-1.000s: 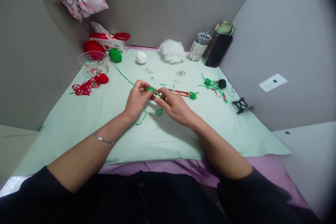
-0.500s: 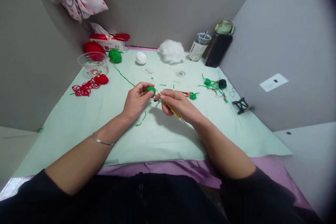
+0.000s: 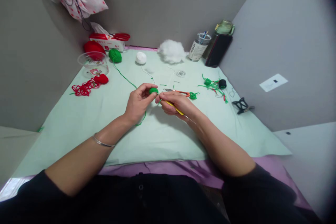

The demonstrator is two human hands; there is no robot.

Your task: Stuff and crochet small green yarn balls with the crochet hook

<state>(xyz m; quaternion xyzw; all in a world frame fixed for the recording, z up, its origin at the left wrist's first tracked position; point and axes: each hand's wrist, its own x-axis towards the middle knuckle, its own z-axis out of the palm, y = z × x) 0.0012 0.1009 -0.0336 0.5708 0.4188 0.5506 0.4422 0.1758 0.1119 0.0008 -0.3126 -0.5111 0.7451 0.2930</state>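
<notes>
Between thumb and fingers, my left hand [image 3: 138, 101] pinches a small green crocheted piece [image 3: 153, 91]. My right hand [image 3: 177, 103] is closed around a crochet hook with a yellow handle [image 3: 175, 107], its tip at the right side of the green piece. The hook's thin metal end sticks out below my right hand toward the wrist. Green yarn runs from the green ball [image 3: 115, 55] to my left hand. White yarn leads from the white ball [image 3: 141, 58] toward the hands. Just behind my right hand lies an orange-handled cutter [image 3: 184, 93], partly covered.
Red yarn [image 3: 85, 88], a clear plastic cup [image 3: 94, 68] and a tissue box [image 3: 112, 44] stand at the left. White stuffing [image 3: 172, 51] and a pen jar [image 3: 199, 47] are at the back. Green scraps [image 3: 208, 82] and a black stand [image 3: 243, 105] lie right.
The green piece and my left fingers have shifted slightly right. The hook has tilted, with its rear end now further right, and more of the cutter shows behind my right hand.
</notes>
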